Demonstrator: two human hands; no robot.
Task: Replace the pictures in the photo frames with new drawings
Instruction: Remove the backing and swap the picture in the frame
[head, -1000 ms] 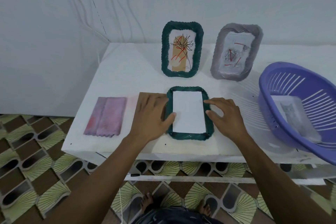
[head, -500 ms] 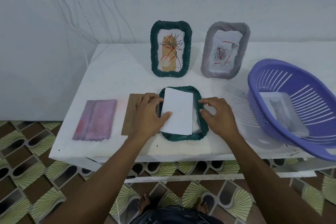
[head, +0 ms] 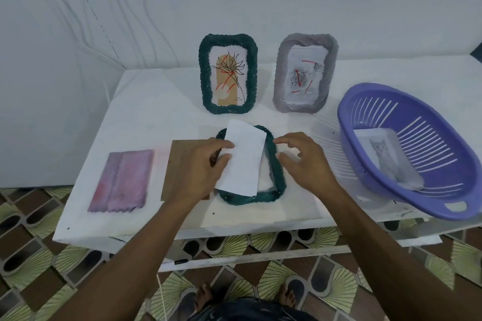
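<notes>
Basket (head: 348, 138) at 3 o'clock, cloth (head: 121, 180) at 9 | table (head: 156, 101) edge at 6 | paper (head: 245, 161) pinched in left hand (head: 198, 172) | right hand (head: 307, 164) fingers apart

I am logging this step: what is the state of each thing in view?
Lying green frame: flat on the table, backing off.
White paper: tilted, partly out of that frame, pinched by left hand.
Right hand: open, at the frame's right rim.
Backing board: flat, beside the frame.
Standing green frame: upright, flower drawing inside.
Grey frame: upright, rose picture inside.
Purple basket: holds a cat picture.
Pink cloth: folded, flat.
</notes>
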